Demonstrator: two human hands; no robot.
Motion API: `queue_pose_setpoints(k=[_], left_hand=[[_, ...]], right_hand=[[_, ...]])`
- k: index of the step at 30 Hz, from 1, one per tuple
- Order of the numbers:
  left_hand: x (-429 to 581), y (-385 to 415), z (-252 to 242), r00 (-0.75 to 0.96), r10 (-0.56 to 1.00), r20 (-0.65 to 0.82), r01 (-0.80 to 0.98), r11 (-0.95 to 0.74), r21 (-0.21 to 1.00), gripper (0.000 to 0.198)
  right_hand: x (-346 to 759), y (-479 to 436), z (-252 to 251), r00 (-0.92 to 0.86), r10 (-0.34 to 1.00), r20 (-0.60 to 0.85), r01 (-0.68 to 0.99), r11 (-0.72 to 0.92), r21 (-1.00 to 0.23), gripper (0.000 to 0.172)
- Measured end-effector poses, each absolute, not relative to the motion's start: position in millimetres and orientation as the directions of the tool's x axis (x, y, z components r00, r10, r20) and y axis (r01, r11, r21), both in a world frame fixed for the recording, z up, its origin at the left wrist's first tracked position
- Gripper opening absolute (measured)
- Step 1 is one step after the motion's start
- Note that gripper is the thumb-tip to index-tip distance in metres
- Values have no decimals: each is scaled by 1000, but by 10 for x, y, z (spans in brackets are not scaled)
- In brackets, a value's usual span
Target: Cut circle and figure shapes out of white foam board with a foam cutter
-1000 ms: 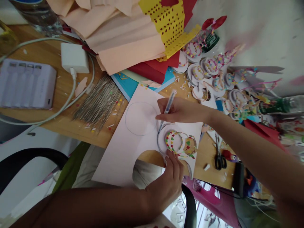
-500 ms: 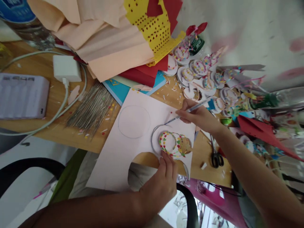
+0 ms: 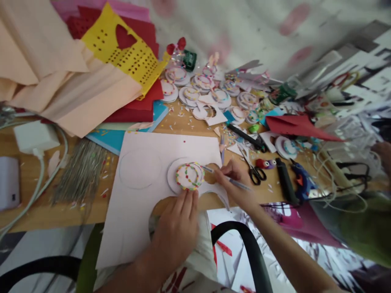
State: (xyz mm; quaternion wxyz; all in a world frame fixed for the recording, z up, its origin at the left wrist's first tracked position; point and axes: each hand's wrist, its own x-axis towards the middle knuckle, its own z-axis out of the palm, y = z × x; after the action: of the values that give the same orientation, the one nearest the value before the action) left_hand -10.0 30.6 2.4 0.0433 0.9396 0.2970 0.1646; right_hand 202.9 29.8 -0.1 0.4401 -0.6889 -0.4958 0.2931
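A white sheet of paper [image 3: 134,219] lies on the wooden table, with a pencilled circle on its left part and round cut-outs along its near edge. On it rests a white paper disc [image 3: 172,176] topped with a ring of colourful beads [image 3: 176,179]. My left hand [image 3: 177,224] presses its fingertips, held close together, on the near edge of the disc; its thumb is hidden. In my right hand [image 3: 236,183] is a slim pen [image 3: 238,184], pinched between the fingers, its tip beside the disc's right edge.
Black scissors [image 3: 256,173] and a blue glue gun [image 3: 304,181] lie to the right. Several beaded discs [image 3: 203,83] crowd the back. Thin wires [image 3: 77,171], a white charger [image 3: 36,137] and peach crepe paper [image 3: 100,95] are left. Another person's hand [image 3: 383,156] shows at the right edge.
The view has swung right. My right hand and pen have moved around the disc from its far side to its right side. My left hand still rests on the disc.
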Motion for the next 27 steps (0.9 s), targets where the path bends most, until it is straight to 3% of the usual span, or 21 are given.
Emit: queue_pose_setpoints(k=[4, 8, 16, 22, 27], left_hand=[[-215, 456, 80, 783, 566, 259, 461, -807, 369, 53], [-293, 587, 136, 822, 531, 208, 402, -798, 449, 57], [-324, 680, 123, 882, 419, 215, 323, -871, 370, 48], [-355, 646, 57, 894, 373, 246, 299, -908, 293, 47], [-386, 626, 49, 893, 362, 266, 280, -911, 301, 47]], right_hand=[[1743, -76, -175, 442, 894, 68, 398, -127, -909, 25], [1530, -285, -259, 500, 860, 102, 382, -114, -917, 22], [1767, -129, -185, 642, 753, 147, 255, -29, -966, 20], [2028, 218, -70, 571, 802, 176, 160, 101, -982, 18], [2000, 247, -97, 518, 847, 115, 99, 75, -992, 12]])
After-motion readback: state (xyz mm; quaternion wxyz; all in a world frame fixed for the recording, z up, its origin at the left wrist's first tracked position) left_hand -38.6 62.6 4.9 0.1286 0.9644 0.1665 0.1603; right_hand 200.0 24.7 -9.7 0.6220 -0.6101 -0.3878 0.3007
